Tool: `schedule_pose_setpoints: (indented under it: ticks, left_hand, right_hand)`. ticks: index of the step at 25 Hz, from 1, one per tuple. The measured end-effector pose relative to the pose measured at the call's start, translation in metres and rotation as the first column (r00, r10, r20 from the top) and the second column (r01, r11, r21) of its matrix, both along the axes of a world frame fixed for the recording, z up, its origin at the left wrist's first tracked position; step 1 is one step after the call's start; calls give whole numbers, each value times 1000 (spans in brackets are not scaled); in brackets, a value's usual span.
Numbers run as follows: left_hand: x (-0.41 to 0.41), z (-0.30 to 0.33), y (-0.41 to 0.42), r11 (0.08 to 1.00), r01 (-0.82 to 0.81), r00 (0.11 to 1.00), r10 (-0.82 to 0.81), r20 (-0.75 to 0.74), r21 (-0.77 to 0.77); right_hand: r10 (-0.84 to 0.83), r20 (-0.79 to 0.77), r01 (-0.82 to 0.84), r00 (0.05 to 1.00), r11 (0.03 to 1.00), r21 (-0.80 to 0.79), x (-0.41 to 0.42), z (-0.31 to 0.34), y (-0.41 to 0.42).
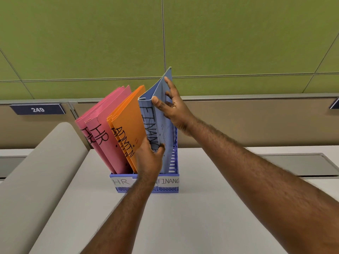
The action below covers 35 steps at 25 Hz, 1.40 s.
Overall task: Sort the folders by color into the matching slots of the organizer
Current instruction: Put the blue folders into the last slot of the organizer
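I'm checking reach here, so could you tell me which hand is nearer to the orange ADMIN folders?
Left. The left hand touches the orange ADMIN folders' lower edge while pinching the blue FINANCE folder; the right hand is farther right, on that blue folder's top.

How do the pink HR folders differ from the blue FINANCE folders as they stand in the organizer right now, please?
The pink HR folders lean left in the left slot; the blue FINANCE folders stand steeper in the right slot. No hands touch the pink ones; the left hand and right hand both grip the blue ones. Both sets carry black handwritten labels and sit in the blue organizer.
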<state>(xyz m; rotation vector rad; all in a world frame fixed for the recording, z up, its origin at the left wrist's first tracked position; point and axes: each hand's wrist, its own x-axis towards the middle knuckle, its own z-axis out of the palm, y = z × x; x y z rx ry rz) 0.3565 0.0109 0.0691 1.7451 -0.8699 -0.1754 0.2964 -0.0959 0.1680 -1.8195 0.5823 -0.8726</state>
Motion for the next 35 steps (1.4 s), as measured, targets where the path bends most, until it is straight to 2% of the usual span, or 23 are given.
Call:
schedule_pose_setpoints:
  ticks: [2,4,7,14,26,31,35]
  left_hand:
    - [-1,-4,-1,1000,4,1000,-4,12,2]
    - [-1,-8,-4,1000,15,1000,-15,6,15]
    - [-2,-17,-5,999,41,998,-41,-40,13]
    - [-8,-44,-5,1000,17,994,-14,-109,26]
    - [-9,-41,0,999,29,995,-26,-96,26]
    - [-13,-27,27,999,45,992,-48,-119,-25]
    - [-28,-38,78,1000,7,992,-7,-124,6]
  right_hand:
    - [-8,-36,1,999,981,-193,-1,6,-2]
    - [-36,-130,-1,991,962,-273,-2,10,-3]
    - [-61,-215,15,975,977,-212,-6,2,-1]
    - [-65,-264,17,962,983,-182,-8,-21,4]
    - [-55,-226,16,973,985,-170,-6,-36,17]
    - [-72,-126,64,989,995,-71,-33,-52,57]
    - [-165,-153,173,974,984,37,-87,-94,106]
